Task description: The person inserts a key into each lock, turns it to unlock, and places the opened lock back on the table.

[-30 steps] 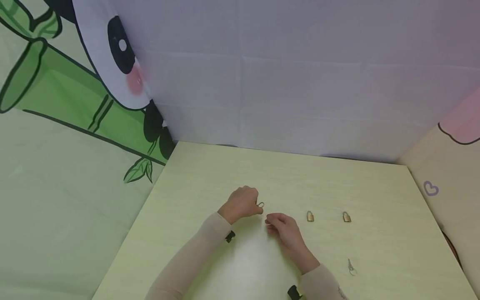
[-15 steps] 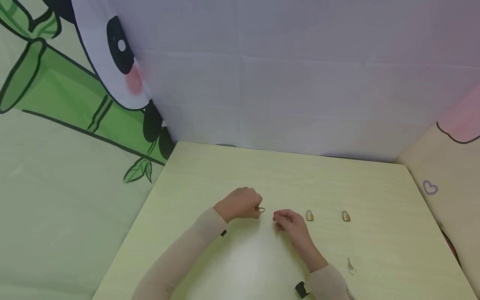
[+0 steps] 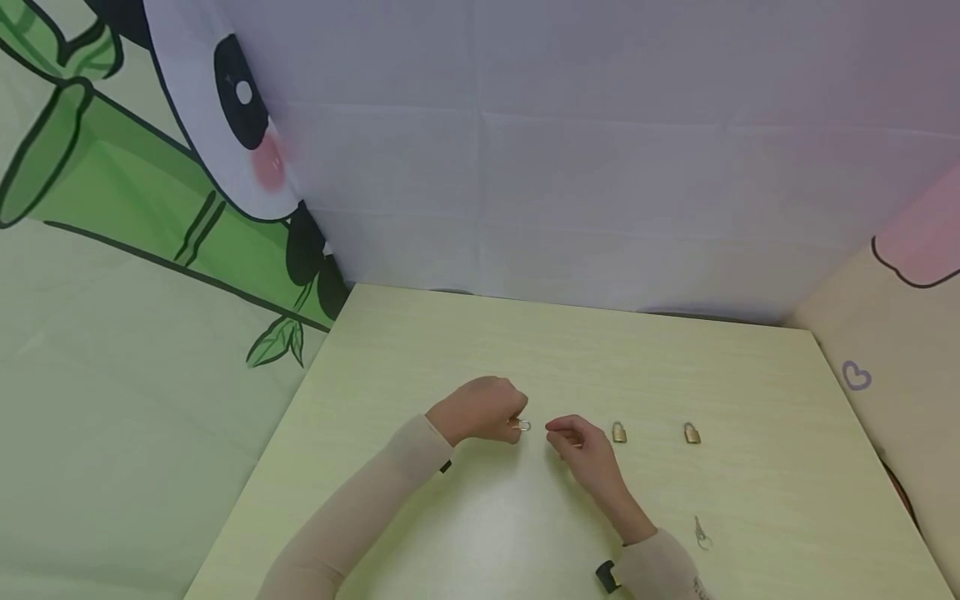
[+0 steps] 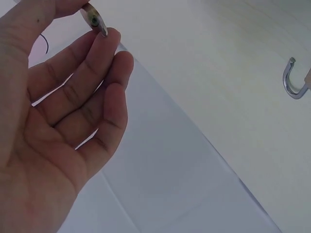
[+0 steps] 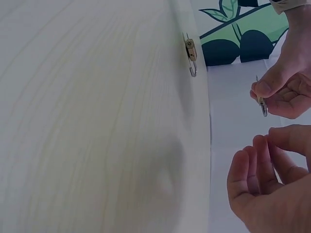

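My left hand [image 3: 480,408] is raised over the table and pinches a small brass padlock [image 5: 261,103] between thumb and fingers. Its metal shackle sticks out toward my right hand; the body is mostly covered by the fingers. In the left wrist view a brassy edge of the padlock shows at the fingertips. My right hand [image 3: 588,454] hovers just to the right, apart from the padlock. Its fingers are loosely bent with the thumb near the index fingertip, and nothing shows between them.
Two brass padlocks [image 3: 619,432] stand or lie to the right, the other padlock [image 3: 692,433] farther out. A ring with keys [image 3: 702,533] lies nearer the front right. Another padlock [image 5: 190,51] with its shackle swung out shows in the right wrist view. Cloth walls border the table [image 3: 420,333].
The hands have drawn apart: my right hand has moved right and the left slightly back left. The shackle in the left hand has turned and points more to the right.
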{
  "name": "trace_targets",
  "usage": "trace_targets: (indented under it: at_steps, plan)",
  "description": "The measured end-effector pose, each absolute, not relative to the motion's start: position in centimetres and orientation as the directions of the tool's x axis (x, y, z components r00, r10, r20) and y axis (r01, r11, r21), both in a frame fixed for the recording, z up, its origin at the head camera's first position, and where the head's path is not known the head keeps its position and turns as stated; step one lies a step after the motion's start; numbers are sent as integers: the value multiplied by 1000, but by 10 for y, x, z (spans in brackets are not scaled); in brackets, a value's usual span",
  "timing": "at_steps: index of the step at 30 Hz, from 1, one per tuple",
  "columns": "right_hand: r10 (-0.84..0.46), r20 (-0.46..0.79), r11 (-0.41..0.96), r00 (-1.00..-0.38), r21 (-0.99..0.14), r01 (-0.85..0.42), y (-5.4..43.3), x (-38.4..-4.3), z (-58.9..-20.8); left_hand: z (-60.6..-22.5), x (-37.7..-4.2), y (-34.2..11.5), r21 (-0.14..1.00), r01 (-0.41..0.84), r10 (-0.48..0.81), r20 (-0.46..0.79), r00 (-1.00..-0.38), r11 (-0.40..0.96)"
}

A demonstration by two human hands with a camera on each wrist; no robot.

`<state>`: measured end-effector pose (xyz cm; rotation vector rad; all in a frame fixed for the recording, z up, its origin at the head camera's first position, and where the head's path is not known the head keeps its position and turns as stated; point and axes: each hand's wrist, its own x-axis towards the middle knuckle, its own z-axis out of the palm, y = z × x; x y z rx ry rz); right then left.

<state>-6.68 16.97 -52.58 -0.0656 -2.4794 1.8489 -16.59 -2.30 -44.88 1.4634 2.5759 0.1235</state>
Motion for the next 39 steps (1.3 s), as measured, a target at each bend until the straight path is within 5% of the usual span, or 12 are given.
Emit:
trace_targets:
  at_steps: [9,17,39]
  plan:
    - [-25,86,353,-996,-931,-89,162,-67,-503,-448,-165,-22,253,823,861,-132,-491,508]
    - [-65,129,342,-990,-929,-144,168,-76,-521,-451,-166,-20,274,820,864,-139,-483,502]
    - [-100,28,345,-995,-937,-61,170,-79,-524,-450,-169,-24,317,829,881,-52,-470,461]
